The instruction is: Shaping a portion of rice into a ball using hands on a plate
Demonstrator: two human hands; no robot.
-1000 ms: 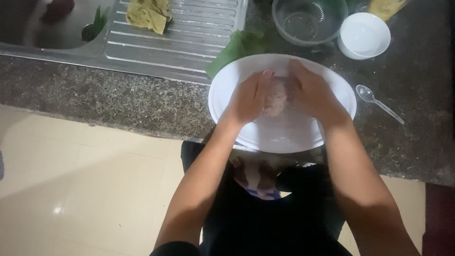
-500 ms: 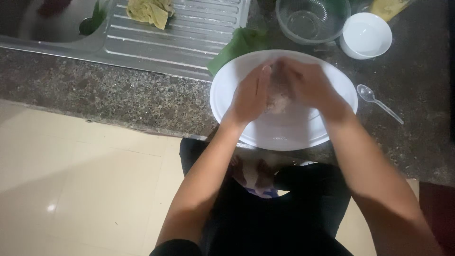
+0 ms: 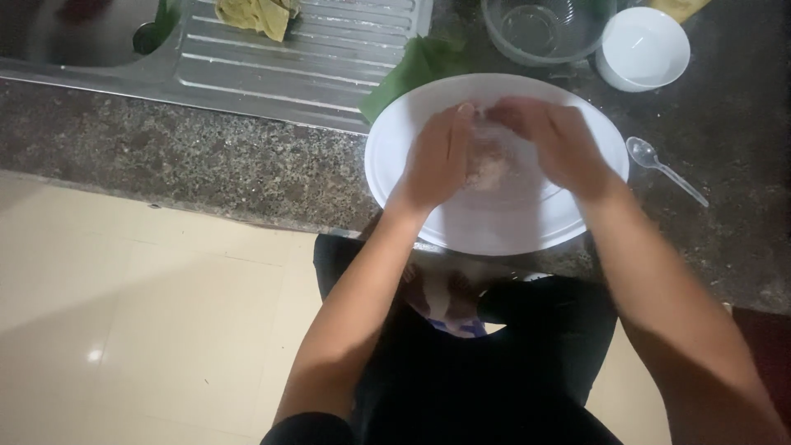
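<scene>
- Far left of the hands, above them: a ribbed stainless-steel sink drainboard point(image 3: 305, 58) carries a crumpled yellow cloth point(image 3: 254, 14).
- Just above the left hand: a folded green leaf point(image 3: 409, 70) lies partly under the rim of the plate.
- Left hand point(image 3: 438, 158): fingers together, slightly curved, palm pressed against the left side of a small pale pinkish lump of soft food point(image 3: 488, 165).
- The lump sits between both hands, at the middle of a large round white plate point(image 3: 494, 227) on the speckled dark granite counter point(image 3: 198, 165).
- Right hand point(image 3: 554, 144): fingers curled over the lump's top and right side, cupping it against the left palm.
- Above the right hand: a clear glass bowl point(image 3: 540, 33); beside it, a small round white bowl point(image 3: 643, 48).
- Right of the right hand, apart from the plate: a clear plastic spoon point(image 3: 663, 169).
</scene>
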